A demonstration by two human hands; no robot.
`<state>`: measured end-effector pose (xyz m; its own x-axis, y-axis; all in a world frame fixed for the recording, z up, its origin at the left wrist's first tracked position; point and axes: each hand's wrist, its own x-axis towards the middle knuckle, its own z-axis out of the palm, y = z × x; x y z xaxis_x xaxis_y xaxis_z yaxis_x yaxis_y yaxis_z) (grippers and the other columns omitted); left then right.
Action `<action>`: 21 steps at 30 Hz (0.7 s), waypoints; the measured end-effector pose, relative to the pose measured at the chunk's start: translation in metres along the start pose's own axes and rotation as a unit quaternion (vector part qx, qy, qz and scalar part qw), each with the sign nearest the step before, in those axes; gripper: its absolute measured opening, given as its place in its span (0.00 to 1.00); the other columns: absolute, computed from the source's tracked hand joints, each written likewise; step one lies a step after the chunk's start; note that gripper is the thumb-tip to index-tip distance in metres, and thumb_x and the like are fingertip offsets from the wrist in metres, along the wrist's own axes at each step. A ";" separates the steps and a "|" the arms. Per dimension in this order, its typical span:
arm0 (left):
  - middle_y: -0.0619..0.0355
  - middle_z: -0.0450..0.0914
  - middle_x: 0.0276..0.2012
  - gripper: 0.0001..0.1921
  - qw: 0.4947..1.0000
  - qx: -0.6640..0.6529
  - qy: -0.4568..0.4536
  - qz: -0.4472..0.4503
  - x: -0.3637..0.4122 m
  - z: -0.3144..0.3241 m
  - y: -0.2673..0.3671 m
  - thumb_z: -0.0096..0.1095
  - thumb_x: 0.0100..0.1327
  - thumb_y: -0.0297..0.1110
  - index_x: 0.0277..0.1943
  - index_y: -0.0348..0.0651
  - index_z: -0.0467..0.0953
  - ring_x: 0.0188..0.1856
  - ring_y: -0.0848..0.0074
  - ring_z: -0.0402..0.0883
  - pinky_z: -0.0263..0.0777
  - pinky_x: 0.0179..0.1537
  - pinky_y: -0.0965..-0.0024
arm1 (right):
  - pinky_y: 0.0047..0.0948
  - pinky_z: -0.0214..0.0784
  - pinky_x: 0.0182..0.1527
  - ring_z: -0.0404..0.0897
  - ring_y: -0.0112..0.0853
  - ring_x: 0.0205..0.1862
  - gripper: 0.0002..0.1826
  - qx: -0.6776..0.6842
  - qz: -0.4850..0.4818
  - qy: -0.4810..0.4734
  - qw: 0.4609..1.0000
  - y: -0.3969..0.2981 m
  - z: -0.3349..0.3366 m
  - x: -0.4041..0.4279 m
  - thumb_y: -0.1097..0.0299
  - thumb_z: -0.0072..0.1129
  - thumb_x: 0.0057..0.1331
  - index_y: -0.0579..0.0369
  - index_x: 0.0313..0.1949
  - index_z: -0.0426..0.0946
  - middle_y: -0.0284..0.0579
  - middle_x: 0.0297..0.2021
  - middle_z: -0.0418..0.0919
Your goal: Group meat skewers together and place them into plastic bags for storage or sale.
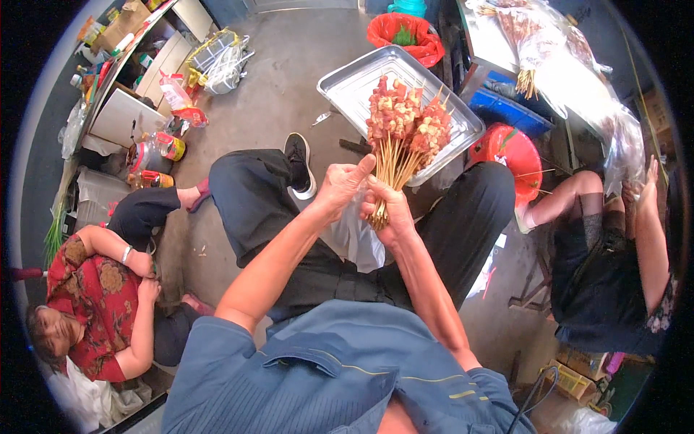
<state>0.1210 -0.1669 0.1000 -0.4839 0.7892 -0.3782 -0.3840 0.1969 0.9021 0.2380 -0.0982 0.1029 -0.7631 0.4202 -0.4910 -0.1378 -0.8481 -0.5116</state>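
A thick bundle of raw meat skewers lies with its meat ends over a rectangular metal tray. The bare sticks point down towards me and are gathered in my right hand, which is closed around their lower ends. My left hand is beside the sticks on their left, its thumb raised near them; whether its fingers grip anything is hidden. A clear plastic bag hangs below my hands, between my legs.
A red-lined bin stands behind the tray, a red bucket to its right. Bagged skewers lie on a table at the upper right. People sit at both sides. A wire basket and bottles are on the left.
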 end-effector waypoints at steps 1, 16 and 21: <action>0.60 0.74 0.19 0.30 1.000 0.000 -0.001 -0.003 -0.002 0.003 0.003 0.61 0.56 0.62 0.26 0.35 0.74 0.21 0.79 0.76 0.69 0.18 0.76 | 0.25 0.65 0.19 0.69 0.23 0.16 0.10 -0.002 0.002 0.005 1.000 0.001 0.000 0.000 0.66 0.61 0.60 0.55 0.31 0.69 0.34 0.19 0.69; 0.67 0.74 0.31 0.08 0.990 0.019 -0.140 -0.032 -0.012 -0.022 0.000 0.56 0.66 0.37 0.36 0.42 0.72 0.33 0.86 0.71 0.66 0.35 0.79 | 0.26 0.66 0.20 0.68 0.23 0.15 0.04 0.087 0.055 0.009 0.995 0.005 -0.022 0.017 0.72 0.53 0.57 0.57 0.29 0.69 0.35 0.18 0.68; 0.67 0.73 0.28 0.07 0.991 0.072 -0.110 0.033 -0.009 -0.025 -0.002 0.64 0.61 0.34 0.33 0.43 0.73 0.32 0.87 0.70 0.64 0.35 0.81 | 0.26 0.65 0.20 0.67 0.22 0.15 0.04 0.060 0.052 0.022 0.997 0.003 -0.018 0.014 0.72 0.53 0.57 0.55 0.27 0.69 0.33 0.17 0.67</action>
<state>0.1067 -0.1889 0.0967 -0.3146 0.9077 -0.2776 -0.2345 0.2091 0.9494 0.2388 -0.0891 0.0818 -0.7491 0.3398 -0.5686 -0.1365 -0.9192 -0.3694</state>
